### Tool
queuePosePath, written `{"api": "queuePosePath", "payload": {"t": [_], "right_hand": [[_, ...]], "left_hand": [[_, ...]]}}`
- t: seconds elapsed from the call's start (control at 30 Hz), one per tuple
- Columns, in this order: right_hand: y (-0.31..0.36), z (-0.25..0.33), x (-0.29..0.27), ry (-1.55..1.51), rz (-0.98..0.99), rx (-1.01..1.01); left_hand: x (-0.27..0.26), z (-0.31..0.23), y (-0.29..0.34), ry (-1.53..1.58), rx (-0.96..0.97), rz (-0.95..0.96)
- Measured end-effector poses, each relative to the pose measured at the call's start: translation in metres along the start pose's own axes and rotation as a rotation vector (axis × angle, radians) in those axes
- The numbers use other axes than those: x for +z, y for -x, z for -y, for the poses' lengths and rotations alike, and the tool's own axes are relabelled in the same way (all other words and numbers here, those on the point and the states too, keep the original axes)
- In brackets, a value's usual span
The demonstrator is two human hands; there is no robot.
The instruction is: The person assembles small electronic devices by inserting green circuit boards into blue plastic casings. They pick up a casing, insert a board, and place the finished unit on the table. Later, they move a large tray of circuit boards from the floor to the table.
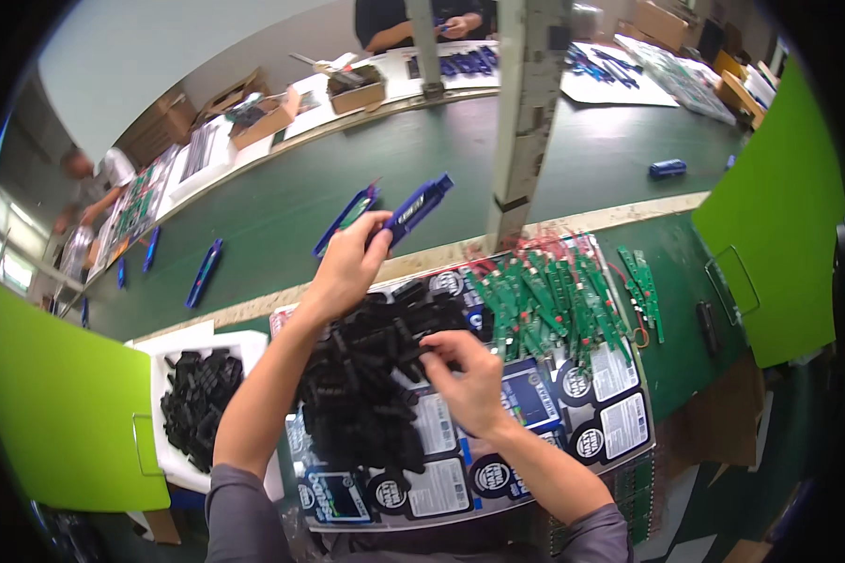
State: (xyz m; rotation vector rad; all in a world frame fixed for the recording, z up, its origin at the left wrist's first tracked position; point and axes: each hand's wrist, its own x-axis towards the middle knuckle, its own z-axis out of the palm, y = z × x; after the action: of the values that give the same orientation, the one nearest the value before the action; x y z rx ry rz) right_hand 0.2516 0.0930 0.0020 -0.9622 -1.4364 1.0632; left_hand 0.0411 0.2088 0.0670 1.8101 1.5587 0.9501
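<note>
My left hand (349,267) is raised over the far edge of the worktop, its thumb and fingers closed on a long blue plastic casing (417,210). Just beyond those fingers is a second blue casing (333,231) with a green board inside; I cannot tell whether it is held too. My right hand (469,380) pinches a small black plastic part (426,351) at the right side of a heap of black plastic parts (361,413). Printed sheets (437,479) lie under the heap. To its right is a pile of green circuit boards (545,310) with red wires.
A white foam box (169,448) of black parts stands at left. Green panels (56,403) flank me, and a metal post (526,122) rises ahead. Blue casings (205,272) lie on the green belt (282,211). Other people (99,188) work at far left and across.
</note>
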Motion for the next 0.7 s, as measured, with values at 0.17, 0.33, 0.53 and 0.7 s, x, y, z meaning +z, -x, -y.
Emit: {"api": "queuePosePath", "payload": {"t": [0.17, 0.33, 0.53, 0.7], "right_hand": [[-0.005, 0.020, -0.013, -0.053, -0.066, -0.119], [0.003, 0.083, -0.005, 0.254, -0.041, -0.298], [0.013, 0.096, 0.018, 0.668, -0.024, -0.484], [0.025, 0.096, 0.032, 0.741, -0.110, -0.596]], "left_hand": [[-0.012, -0.033, 0.126, 0.350, -0.156, 0.015], [-0.003, -0.046, 0.192, 0.445, -0.222, -0.011], [0.007, -0.048, 0.217, 0.525, -0.177, -0.106], [0.006, -0.052, 0.222, 0.446, -0.182, -0.225]]}}
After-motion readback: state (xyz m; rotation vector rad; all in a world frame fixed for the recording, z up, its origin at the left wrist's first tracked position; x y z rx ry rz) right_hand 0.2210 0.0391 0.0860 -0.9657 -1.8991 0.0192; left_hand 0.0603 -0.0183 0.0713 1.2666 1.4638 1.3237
